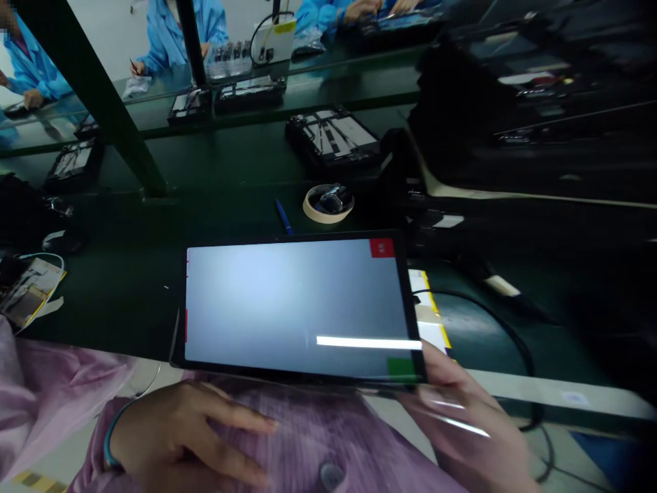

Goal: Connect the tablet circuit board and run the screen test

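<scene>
A tablet (287, 308) with a lit pale screen is held up over the front edge of the bench. Its screen shows a red block at the top right, a green block at the bottom right and a white light reflection. My right hand (467, 418) grips its lower right corner, and a clear film seems to hang over those fingers. Below the tablet's lower left edge is my left hand (189, 435), fingers stretched and apart, holding nothing. A blue band circles that wrist. From the tablet's right side runs a black cable (493, 315).
Beyond the tablet lie a blue pen (283, 217) and a tape roll (328, 204) with small items inside. Black trays (333, 140) of parts stand farther back. A green post (97, 96) rises at left. Co-workers in blue (177, 31) sit across the bench.
</scene>
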The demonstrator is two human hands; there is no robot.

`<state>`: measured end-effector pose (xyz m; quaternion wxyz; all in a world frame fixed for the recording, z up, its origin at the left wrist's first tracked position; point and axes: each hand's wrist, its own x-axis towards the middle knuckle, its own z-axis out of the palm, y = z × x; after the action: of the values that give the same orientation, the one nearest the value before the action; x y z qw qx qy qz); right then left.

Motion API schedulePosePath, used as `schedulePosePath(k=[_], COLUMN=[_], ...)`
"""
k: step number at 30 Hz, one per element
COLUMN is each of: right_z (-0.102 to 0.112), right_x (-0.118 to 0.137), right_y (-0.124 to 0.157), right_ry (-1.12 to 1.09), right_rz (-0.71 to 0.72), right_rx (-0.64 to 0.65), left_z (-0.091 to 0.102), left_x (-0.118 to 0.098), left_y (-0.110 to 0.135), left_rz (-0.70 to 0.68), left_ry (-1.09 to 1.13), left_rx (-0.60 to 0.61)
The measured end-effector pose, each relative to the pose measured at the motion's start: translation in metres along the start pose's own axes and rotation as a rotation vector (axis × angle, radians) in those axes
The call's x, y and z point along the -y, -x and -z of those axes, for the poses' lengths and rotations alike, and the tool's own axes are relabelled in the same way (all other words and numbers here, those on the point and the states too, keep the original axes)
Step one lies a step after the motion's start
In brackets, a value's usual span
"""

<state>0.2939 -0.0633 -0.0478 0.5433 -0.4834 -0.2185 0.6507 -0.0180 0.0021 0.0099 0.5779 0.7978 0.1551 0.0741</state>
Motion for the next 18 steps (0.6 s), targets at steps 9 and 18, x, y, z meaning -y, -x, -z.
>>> schedulePosePath(k=[9,18], right_z=[0.002,-0.005], right_x=[-0.015,-0.015], right_y=[-0.010,-0.015], right_ry=[-0.001,-0.020], right_rz=[0.064,0.107], right_rx=[0.161,0.285], left_z=[-0.003,0.003], left_x=[-0.009,0.005], left_y=[0.003,-0.031], left_rz=[0.127,0.369], left_ry=[-0.214,-0.092], left_rx=[-0.929,-1.513])
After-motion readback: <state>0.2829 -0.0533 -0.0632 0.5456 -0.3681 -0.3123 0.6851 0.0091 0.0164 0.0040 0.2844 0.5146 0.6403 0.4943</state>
